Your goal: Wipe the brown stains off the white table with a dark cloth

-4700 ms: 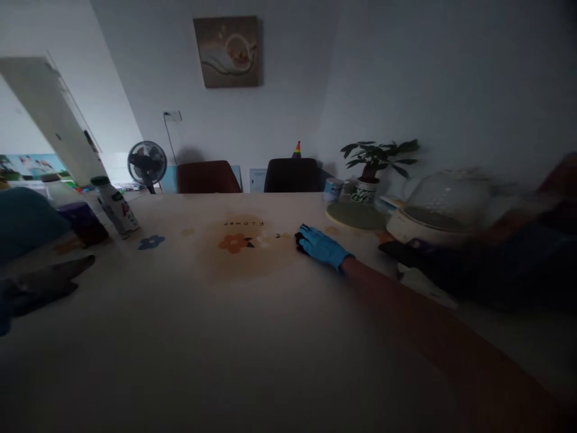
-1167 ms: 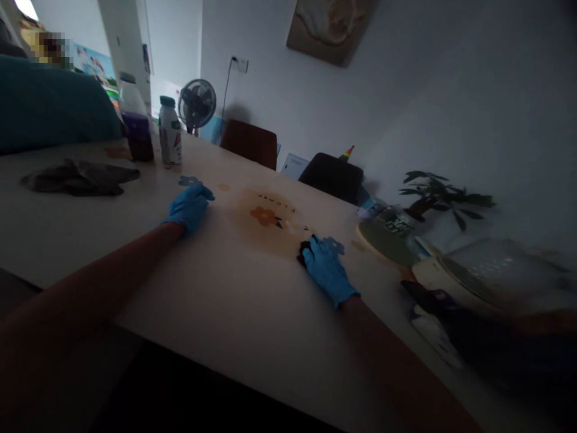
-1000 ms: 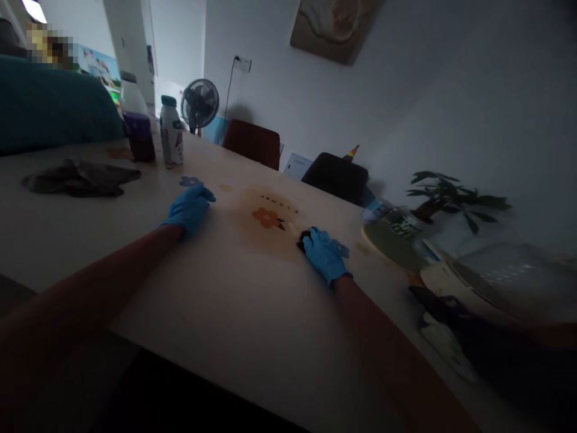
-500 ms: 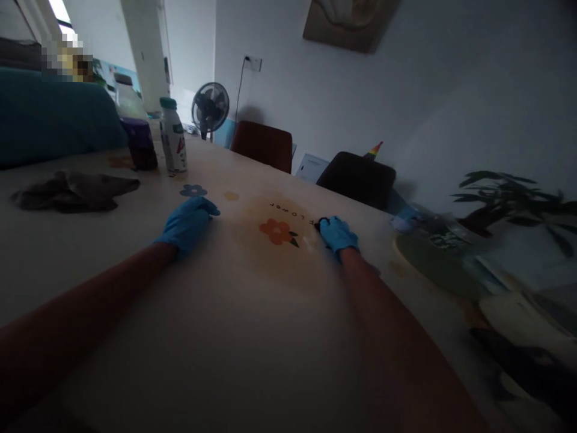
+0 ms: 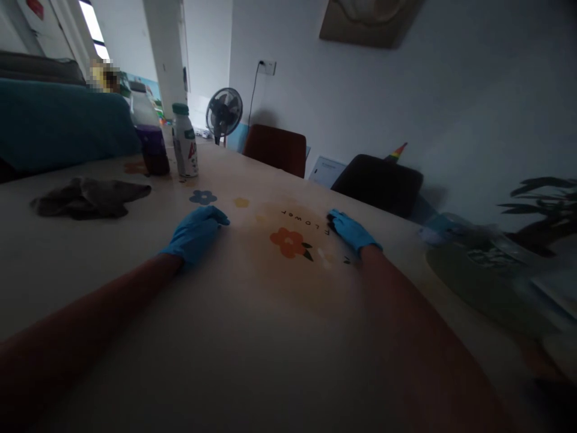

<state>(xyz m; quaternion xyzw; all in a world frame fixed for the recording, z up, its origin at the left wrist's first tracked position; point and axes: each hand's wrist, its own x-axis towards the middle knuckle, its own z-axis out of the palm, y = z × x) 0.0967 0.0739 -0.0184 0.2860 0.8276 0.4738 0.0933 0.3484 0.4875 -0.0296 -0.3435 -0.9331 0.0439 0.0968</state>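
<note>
- Resting on the pale tabletop (image 5: 216,349), left of the frame's centre: left hand (image 5: 196,234), blue-gloved, palm down, fingers together and slightly bent. Underside hidden from me; cannot tell whether it has anything beneath.
- Right hand (image 5: 354,231), also blue-gloved, right of centre: fingers bent over a small dark thing (image 5: 331,221), only its edge showing past the fingertips, beside the printed lettering (image 5: 305,221). Can't make out what it is.
- Between the hands, mid-frame: printed orange flower (image 5: 287,242) on a tan patch of the top, dark leaves to its right.
- Just above the left hand: printed blue flower (image 5: 202,196).
- Left side of frame: grey cloth (image 5: 92,198) lying crumpled, near the left hand, not touching it.
- Upper left: purple-labelled bottle (image 5: 151,138) and white bottle (image 5: 184,144) with green cap, both standing, side by side.
- Behind the bottles, a little right: black fan (image 5: 224,113).
- Upper middle: red-brown chair (image 5: 276,148); right of it, dark chair (image 5: 377,184).
- Right edge, blurred: round green mat (image 5: 478,288), leafy plant (image 5: 538,201) above it.
</note>
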